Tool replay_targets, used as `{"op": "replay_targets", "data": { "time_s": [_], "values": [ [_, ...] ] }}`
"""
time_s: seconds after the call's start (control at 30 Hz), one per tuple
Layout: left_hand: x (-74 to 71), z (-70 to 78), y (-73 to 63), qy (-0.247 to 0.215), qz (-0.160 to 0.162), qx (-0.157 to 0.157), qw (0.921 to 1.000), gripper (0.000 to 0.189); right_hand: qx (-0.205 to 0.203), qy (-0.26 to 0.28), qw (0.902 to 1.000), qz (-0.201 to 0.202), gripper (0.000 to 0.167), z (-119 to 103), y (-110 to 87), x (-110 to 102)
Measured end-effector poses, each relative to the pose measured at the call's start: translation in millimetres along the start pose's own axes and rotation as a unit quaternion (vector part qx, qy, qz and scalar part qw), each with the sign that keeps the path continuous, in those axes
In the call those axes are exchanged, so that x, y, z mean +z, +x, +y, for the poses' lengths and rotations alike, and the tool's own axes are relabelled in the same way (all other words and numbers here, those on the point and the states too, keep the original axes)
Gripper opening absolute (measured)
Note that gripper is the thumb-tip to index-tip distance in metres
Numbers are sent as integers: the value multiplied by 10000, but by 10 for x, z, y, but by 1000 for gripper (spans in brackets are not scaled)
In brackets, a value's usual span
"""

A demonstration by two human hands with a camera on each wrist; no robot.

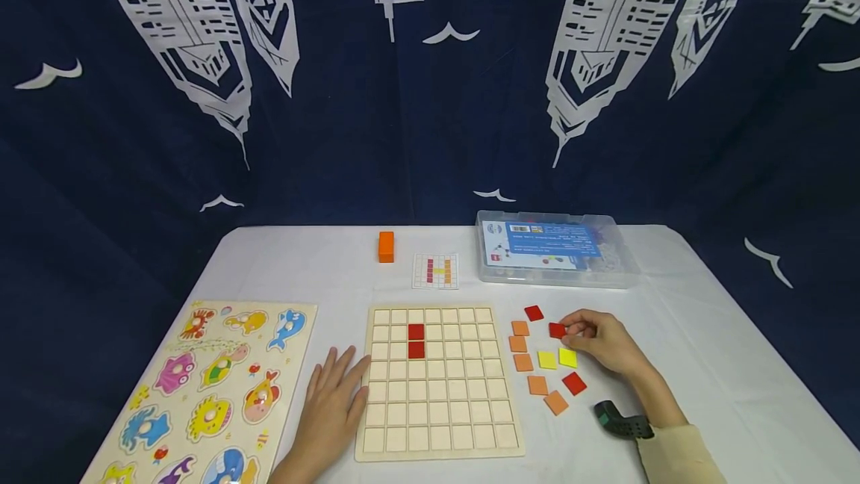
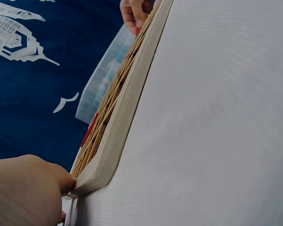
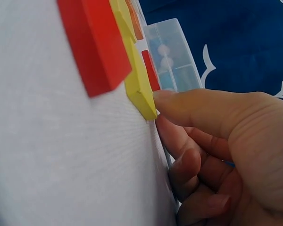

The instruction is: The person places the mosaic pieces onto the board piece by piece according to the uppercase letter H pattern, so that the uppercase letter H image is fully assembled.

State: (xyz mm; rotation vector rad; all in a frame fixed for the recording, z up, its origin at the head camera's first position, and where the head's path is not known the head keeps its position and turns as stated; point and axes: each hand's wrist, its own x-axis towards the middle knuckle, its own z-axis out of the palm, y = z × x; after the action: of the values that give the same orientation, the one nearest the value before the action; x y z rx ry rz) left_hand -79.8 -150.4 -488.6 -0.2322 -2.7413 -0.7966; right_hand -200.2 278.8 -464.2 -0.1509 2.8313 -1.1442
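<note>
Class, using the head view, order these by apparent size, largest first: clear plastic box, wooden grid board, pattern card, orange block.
1. Wooden grid board
2. Clear plastic box
3. Pattern card
4. Orange block

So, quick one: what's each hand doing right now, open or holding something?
Left hand: open, fingers spread, touching the left edge of the wooden grid board.
Right hand: closed, pinching a red tile.
</note>
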Motion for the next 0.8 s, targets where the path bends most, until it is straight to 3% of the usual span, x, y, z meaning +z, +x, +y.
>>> {"op": "replay_targets", "data": {
  "time_s": [0.27, 0.5, 0.8],
  "values": [
    [-9, 4, 11, -24, -32, -51, 10000, 42, 30, -60, 9999, 138, 26, -96, -11, -44],
    [-5, 14, 15, -62, -30, -72, 10000, 42, -131, -77, 9993, 340, 27, -342, -49, -56],
    [-15, 12, 9, -37, -29, -75, 10000, 42, -532, 182, 9984, 0, 23, -728, -81, 152]
  ]
}}
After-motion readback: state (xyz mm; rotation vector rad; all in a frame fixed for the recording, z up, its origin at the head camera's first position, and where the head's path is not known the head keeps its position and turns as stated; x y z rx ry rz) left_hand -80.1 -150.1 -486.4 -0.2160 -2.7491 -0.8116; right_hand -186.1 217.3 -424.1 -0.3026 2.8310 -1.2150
